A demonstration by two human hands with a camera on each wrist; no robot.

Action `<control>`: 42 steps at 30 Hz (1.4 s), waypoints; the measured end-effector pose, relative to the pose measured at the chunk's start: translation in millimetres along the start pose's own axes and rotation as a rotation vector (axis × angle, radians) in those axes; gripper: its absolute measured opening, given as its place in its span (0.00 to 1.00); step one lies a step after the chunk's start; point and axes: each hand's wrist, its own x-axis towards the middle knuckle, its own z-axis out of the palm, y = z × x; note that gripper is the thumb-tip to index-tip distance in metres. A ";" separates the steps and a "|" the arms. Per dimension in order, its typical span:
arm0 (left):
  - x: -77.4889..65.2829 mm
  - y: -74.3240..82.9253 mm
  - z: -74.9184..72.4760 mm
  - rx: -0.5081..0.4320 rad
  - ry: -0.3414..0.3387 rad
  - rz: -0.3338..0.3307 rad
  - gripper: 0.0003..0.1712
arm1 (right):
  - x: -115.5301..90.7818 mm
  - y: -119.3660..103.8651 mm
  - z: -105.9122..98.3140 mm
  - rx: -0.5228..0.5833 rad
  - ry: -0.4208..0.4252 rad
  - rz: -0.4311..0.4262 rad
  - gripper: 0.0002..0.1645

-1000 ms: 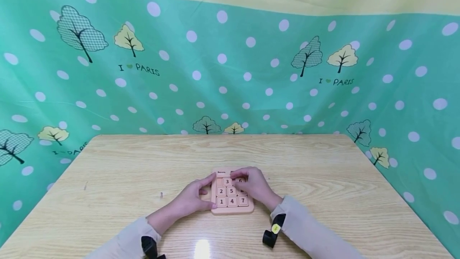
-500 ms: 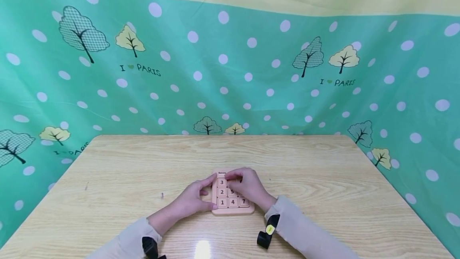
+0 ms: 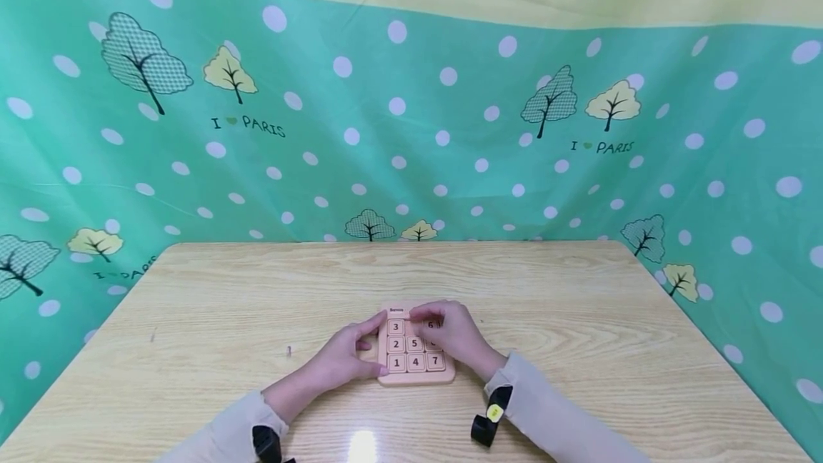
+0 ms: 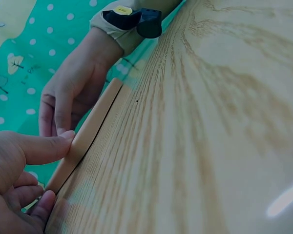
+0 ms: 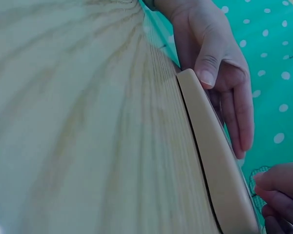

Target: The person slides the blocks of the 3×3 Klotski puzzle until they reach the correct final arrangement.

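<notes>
A pink number slide puzzle [image 3: 418, 379] lies flat on the table, its tiles facing up. My left hand [image 3: 341, 354] holds its left side, thumb at the near corner and index finger at the far corner. The 3 tile [image 3: 396, 326] sits at the top left, above the 2 and 1. Over the top row, my right hand [image 3: 458, 334] has its bent fingertips by the middle cell and partly covers the right column. In the right wrist view, the right thumb and index finger [image 5: 278, 178] are close together above the puzzle's edge [image 5: 215, 161].
The light wood table [image 3: 257, 284] extends around the puzzle on all sides. Behind it hangs a green dotted cloth [image 3: 360, 113] printed with trees. Black straps with small devices [image 3: 494, 413] are on both sleeved wrists.
The 3 tile slid left from the top middle into the top left corner. My right hand went left with it, then came back right. The left hand stayed in place.
</notes>
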 end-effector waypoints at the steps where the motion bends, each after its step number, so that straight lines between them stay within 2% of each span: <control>1: 0.0 -0.1 0.2 -0.002 0.001 -0.002 0.54 | -1.1 1.0 -2.3 0.002 0.002 0.005 0.15; 15: 0.6 -3.4 1.2 0.005 -0.003 -0.013 0.55 | -12.2 19.1 -27.9 -0.011 0.072 0.048 0.14; 27: -1.0 0.1 1.6 -0.022 0.002 -0.010 0.55 | -14.2 19.3 -25.6 -0.019 0.111 0.114 0.14; 42: -1.5 1.6 0.4 -0.004 0.012 -0.002 0.55 | -10.8 13.6 -20.3 -0.066 0.119 0.084 0.13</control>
